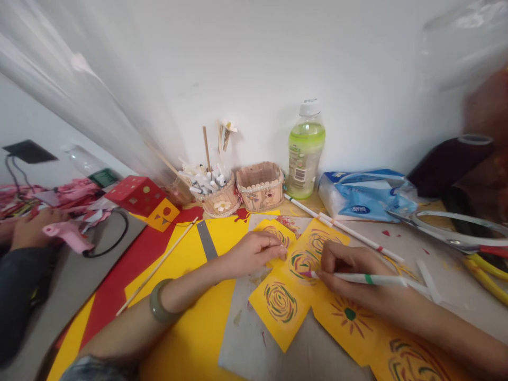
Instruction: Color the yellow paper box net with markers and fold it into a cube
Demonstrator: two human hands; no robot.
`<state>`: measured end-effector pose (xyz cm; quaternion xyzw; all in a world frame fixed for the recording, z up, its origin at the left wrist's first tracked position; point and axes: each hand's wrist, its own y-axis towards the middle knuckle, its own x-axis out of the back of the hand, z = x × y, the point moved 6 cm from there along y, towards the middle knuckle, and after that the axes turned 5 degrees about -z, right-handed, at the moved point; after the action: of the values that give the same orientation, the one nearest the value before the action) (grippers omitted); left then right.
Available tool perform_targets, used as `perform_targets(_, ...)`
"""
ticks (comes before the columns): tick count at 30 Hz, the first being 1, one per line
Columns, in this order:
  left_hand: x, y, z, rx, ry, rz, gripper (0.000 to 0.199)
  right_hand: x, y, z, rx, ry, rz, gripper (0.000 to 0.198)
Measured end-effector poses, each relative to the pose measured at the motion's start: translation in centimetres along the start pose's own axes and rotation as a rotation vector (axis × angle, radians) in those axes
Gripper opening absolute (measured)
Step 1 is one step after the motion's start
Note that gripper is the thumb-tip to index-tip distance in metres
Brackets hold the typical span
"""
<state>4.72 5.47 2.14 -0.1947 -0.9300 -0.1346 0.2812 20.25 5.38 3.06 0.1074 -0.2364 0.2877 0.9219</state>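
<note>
My right hand (pixel 349 264) grips a white marker (pixel 373 279) with a green band, its purple tip down at a swirl on the yellow paper cutout (pixel 283 333). The cutout has several square panels, drawn with swirls in red and green and a green-centred sunburst. Resting on the cutout's upper left part is my left hand (pixel 254 253), its fingers stretched out and holding nothing. Two more white markers (pixel 357 237) lie just beyond my right hand. Under the cutout is a grey board (pixel 242 338).
Behind stand a wooden holder of markers (pixel 220 203), a second wooden basket (pixel 262 196), a green drink bottle (pixel 305 153) and a tissue pack (pixel 365 196). Scissors (pixel 436 227) lie right. Left are a red box (pixel 137 198), a thin stick (pixel 159 264), a pink glue gun (pixel 69 236) and another person's hand (pixel 34 227).
</note>
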Motion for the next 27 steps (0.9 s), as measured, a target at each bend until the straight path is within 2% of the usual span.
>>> perform_targets(11, 0.06, -0.05, -0.02, -0.001, -0.024, -0.002, 0.031, -0.03, 0.04, -0.26, 0.022, -0.027, 0.016, 0.024)
perform_targets(27, 0.06, -0.04, -0.1, -0.009, -0.036, -0.006, 0.032, 0.08, -0.1, -0.22, 0.0, 0.049, 0.069, 0.024)
